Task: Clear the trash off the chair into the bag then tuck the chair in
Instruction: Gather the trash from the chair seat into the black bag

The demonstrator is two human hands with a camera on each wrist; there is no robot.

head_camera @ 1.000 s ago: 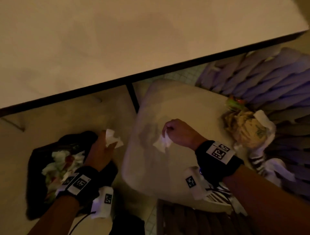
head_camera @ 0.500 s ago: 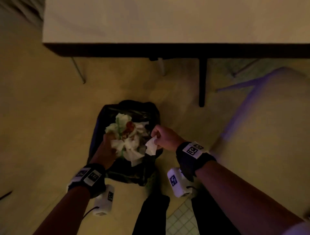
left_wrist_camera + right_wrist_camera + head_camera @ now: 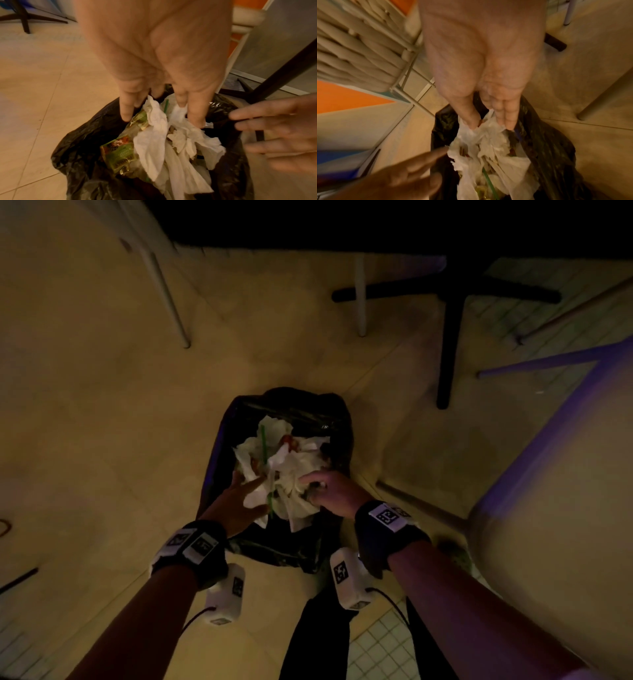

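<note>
A black trash bag (image 3: pixel 284 412) stands open on the floor, heaped with white napkins (image 3: pixel 291 463), a green straw (image 3: pixel 263 446) and a green wrapper (image 3: pixel 120 152). My left hand (image 3: pixel 248 484) lies on the left side of the heap with straight fingers (image 3: pixel 126 115) reaching into the paper. From the right, my right hand (image 3: pixel 313 486) touches the napkins (image 3: pixel 488 142) with straight fingers (image 3: pixel 508 119) and holds nothing. The chair's cream cushion (image 3: pixel 548 542) fills the right edge of the head view; no trash on it shows.
The table's black cross-shaped base (image 3: pixel 448 337) stands beyond the bag, and pale chair legs (image 3: pixel 168 302) stand at the back left. A chair with a woven back (image 3: pixel 351 54) shows in the right wrist view. My dark trouser legs (image 3: pixel 318 628) are just behind the bag.
My right hand carried a napkin from the chair cushion to the bag and let it go. The left hand dropped its napkin too. Both hands now rest flat on the heap.
</note>
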